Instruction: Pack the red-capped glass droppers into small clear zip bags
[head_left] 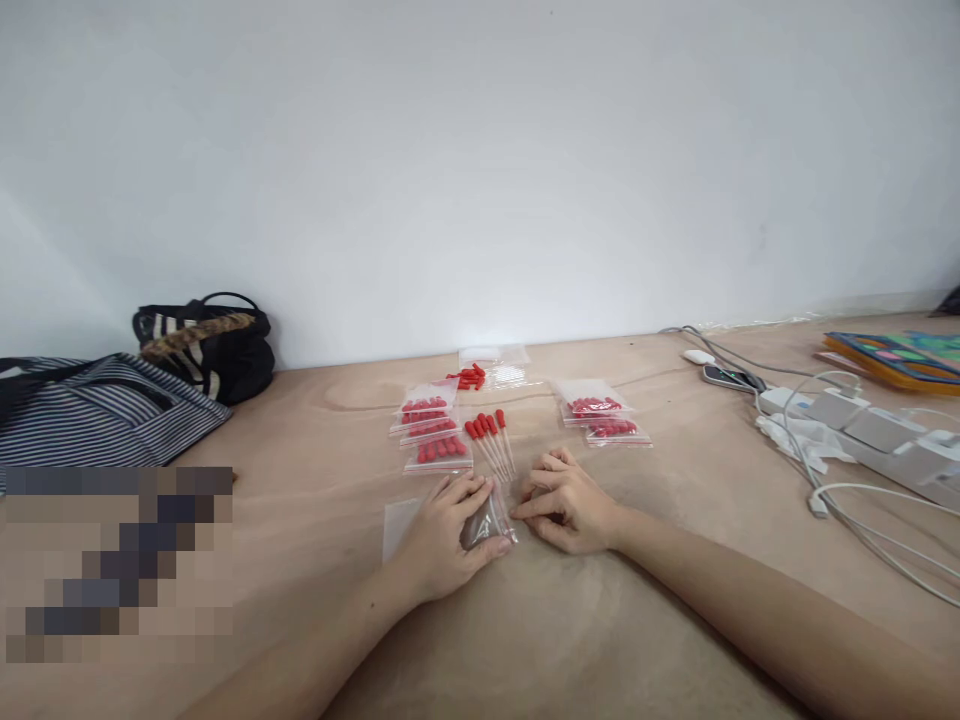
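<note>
Your left hand lies flat on a clear little bag and pins it to the wooden table. Its fingers curl over the bag's mouth, holding it down. Your right hand rests just beside the bag, fingers bent and tips pinched close at the bag's edge. I cannot tell if it grips anything.

Just past your fingertips lie five thin sticks with red tops, side by side. Their ends reach toward the bag mouth. It looks like you are filling this bag with them. A good next move would be to hold the mouth open and slide the sticks in straight, all together, so none bend or poke the plastic.

Farther out, past your left hand, sits a pile of filled bags. Past your right hand sit two more filled bags. Straight ahead are loose red caps near empty bags.

Far off to the right lie white cables, a power strip and a phone. Far left are a striped bag and a black bag. Nothing blocks your hands.
</note>
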